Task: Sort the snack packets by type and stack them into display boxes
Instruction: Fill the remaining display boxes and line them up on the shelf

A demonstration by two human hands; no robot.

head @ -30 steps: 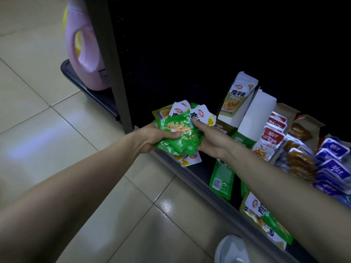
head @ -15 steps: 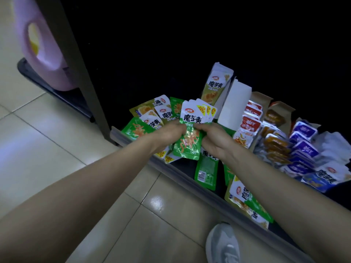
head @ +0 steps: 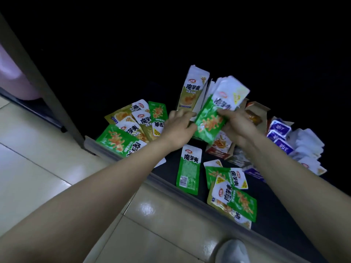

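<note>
A stack of green snack packets (head: 212, 118) is held upright between both hands over the dark bottom shelf. My left hand (head: 178, 128) grips its left edge and my right hand (head: 235, 126) grips its right edge. Behind the stack stands a white display box (head: 209, 88) with an olive packet (head: 190, 92) leaning upright against it. Loose green and olive packets (head: 133, 128) lie on the shelf to the left. More green packets (head: 189, 168) lie on the shelf below my hands.
Red packets (head: 220, 145) in a box sit under my right hand; blue packets (head: 279, 130) and white ones lie further right. The shelf's front lip (head: 171, 188) runs diagonally. A dark upright post (head: 38, 84) stands left. My shoe (head: 233, 251) is on the tiled floor.
The green stack has moved up and right, towards the white box, and now tilts to the right. The camera has swung right, so the pink jug is almost out of view.
</note>
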